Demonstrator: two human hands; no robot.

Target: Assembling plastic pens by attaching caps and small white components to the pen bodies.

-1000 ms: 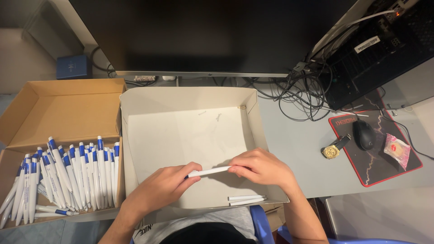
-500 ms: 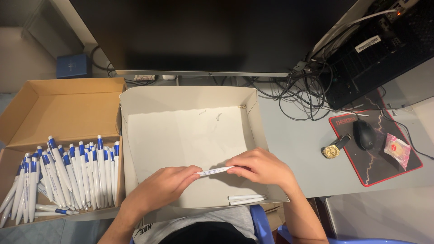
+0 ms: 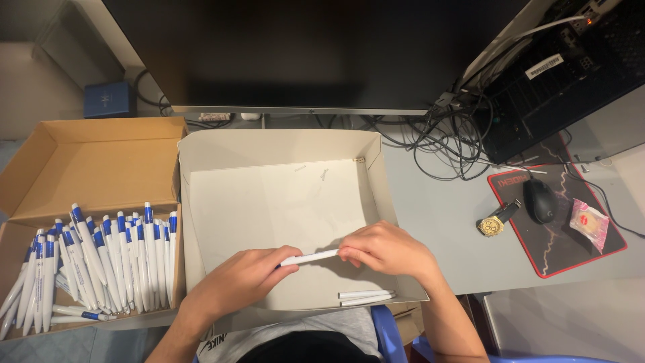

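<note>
Head view shows the left hand [image 3: 238, 279] and right hand [image 3: 386, 250] each in a closed grip on opposite ends of a white pen barrel [image 3: 310, 257] above the white box [image 3: 275, 144].

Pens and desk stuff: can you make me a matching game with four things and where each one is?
Things:
1. white pen barrel
2. blue-and-white pens
3. black mouse
4. gold wristwatch

Places:
A. on the red-edged mouse mat
B. piled in the brown cardboard box
C. on the grey desk, at the mat's left edge
D. held between the left hand and right hand over the white box

Pairs: 1-D, 2-B, 3-A, 4-C
</note>
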